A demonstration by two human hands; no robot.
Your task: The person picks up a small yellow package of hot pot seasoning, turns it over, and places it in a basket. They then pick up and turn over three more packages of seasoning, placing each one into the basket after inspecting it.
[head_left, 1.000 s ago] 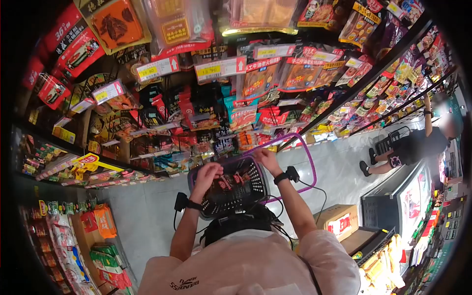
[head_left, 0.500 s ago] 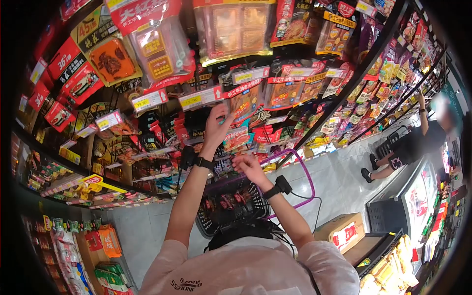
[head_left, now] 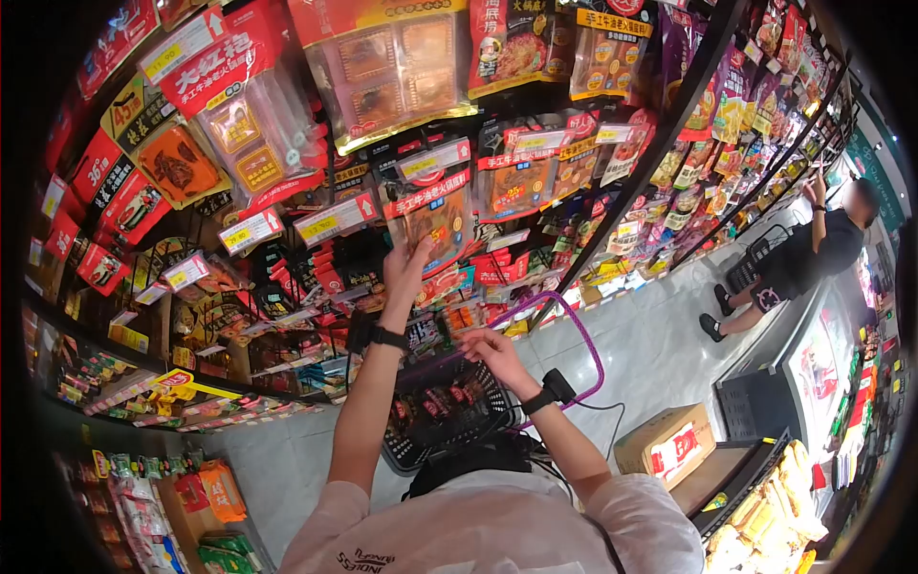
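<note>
My left hand (head_left: 409,270) is closed on the lower left edge of a hotpot base packet (head_left: 430,206), red with a clear window, hanging at the front of the rack. The thumb lies on its front; the fingers behind are mostly hidden. Lower and to the right, my right hand (head_left: 492,354) hovers above a black shopping basket (head_left: 502,407), fingers loosely bent and apart, with nothing visible in them. Several dark and red packets (head_left: 445,397) lie in the basket. Both wrists wear black bands.
A shelf price tag (head_left: 335,218) sits left of the held packet, among rows of hanging packets. A purple loop (head_left: 595,335) rises beside the basket. To the right are a cardboard box (head_left: 665,445) and a person (head_left: 813,244) in dark clothes by the shelves.
My left hand has gone from reaching at the packet to gripping its lower edge, and the packet appears pulled slightly forward. The view has shifted, moving the shelf leftward. My right hand stays near the basket.
</note>
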